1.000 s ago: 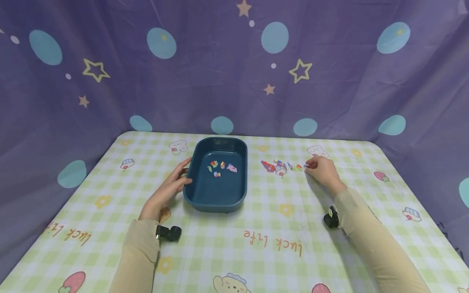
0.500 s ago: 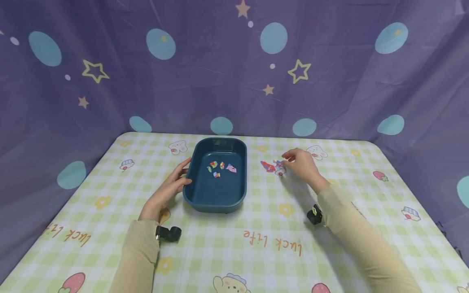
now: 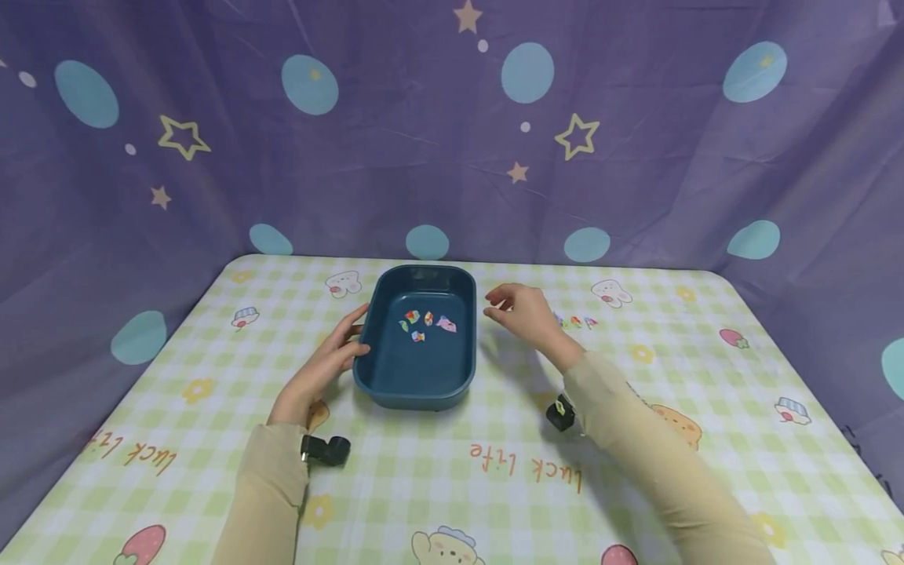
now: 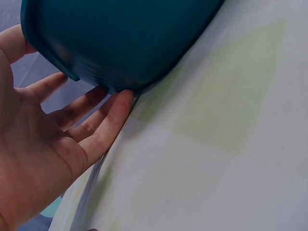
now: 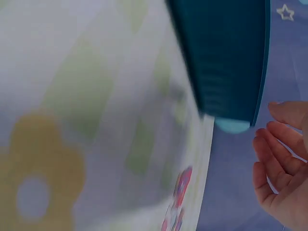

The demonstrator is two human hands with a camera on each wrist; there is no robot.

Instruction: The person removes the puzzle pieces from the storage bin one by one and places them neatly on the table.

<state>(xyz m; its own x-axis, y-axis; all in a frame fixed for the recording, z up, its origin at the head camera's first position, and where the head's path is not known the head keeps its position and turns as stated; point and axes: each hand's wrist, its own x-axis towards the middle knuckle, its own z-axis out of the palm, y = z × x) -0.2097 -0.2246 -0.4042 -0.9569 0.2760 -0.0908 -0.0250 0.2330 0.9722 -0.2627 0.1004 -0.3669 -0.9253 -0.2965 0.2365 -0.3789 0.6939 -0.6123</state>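
My left hand (image 3: pixel 326 366) rests its fingertips against the left side of a dark teal tray (image 3: pixel 417 384). In the left wrist view the fingers (image 4: pixel 108 127) reach along the tray wall. Inside the tray lie several small colourful flat pieces (image 3: pixel 446 323); their kind is too small to tell. My right hand (image 3: pixel 528 318) hovers above the table just right of the tray, fingers loosely bent, with nothing visible between thumb and fingers. Beyond it to the right lie a few more bright pieces (image 3: pixel 575 322). A red and blue piece (image 5: pixel 182 188) shows below the hand in the right wrist view.
A checked tablecloth (image 3: pixel 395 479) with printed cartoons and lettering covers the table. Behind it hangs a purple curtain (image 3: pixel 424 180) with stars and dots. Each wrist wears a black camera (image 3: pixel 332 450).
My right hand has swept left from the rightmost small pieces, past the red ones, to near the tray's right rim. My left hand and the tray have stayed put.
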